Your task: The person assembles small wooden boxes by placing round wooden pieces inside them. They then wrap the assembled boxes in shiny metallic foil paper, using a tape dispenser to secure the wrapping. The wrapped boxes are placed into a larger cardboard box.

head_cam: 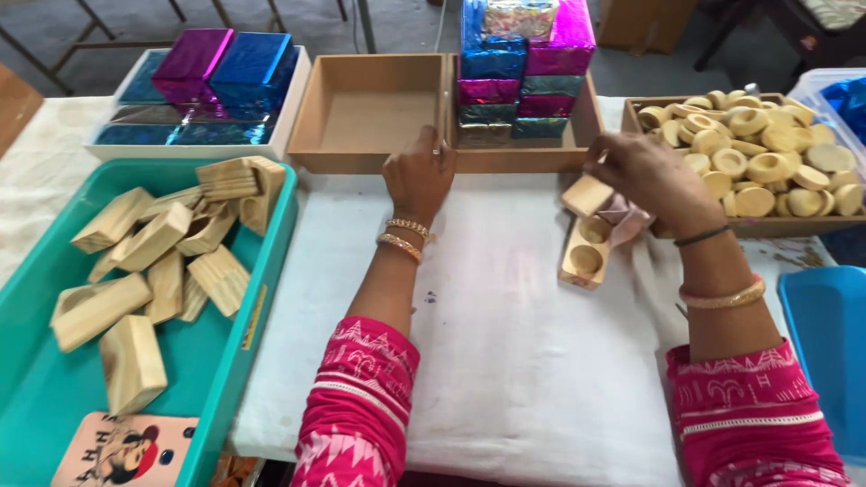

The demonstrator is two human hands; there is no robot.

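Near the table's back edge, left hand [418,176] resting fingers on an empty wooden tray [372,115], holding nothing. Right hand [648,179] pinching a wooden block [587,195] over a two-holed holder [585,253]. White cloth [505,343] beneath; teal bin [54,397] at left edge.

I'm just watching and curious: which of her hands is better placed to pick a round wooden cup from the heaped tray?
Probably the right hand: it hovers beside the tray of round cups, over the wooden block. The left hand rests at the empty tray, farther off.
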